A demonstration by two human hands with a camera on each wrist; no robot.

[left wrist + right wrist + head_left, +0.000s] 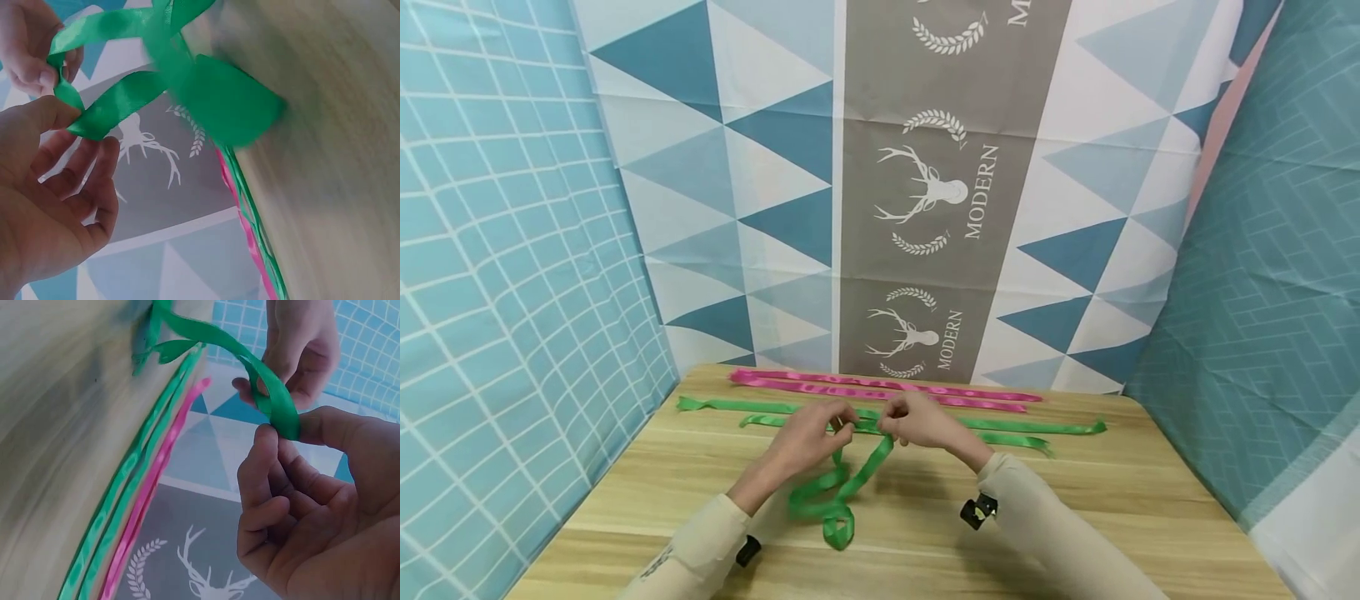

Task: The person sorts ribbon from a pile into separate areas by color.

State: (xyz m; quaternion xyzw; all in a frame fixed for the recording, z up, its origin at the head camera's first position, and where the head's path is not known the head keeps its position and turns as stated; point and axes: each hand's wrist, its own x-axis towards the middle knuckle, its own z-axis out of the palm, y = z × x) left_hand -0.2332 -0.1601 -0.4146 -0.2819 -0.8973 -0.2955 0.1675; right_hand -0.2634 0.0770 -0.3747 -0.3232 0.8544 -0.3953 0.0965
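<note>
A green ribbon (867,473) hangs in a loop between both hands, its lower part curling down over the wooden table. My left hand (815,431) pinches it between thumb and fingertips; the left wrist view shows the ribbon (122,103) folding sharply at that thumb. A short way to the right, my right hand (919,419) pinches another part of the same ribbon, which bends over the fingertips (265,434) in the right wrist view. The two hands are close together, with a short stretch of ribbon spanning them.
Behind the hands, green ribbons (1041,427) lie stretched across the wooden table (685,517). Farther back lie pink ribbons (850,387), close to the patterned backdrop (790,208). Blue tiled-print sheets (512,250) enclose the left side, and a teal sheet (1247,317) the right.
</note>
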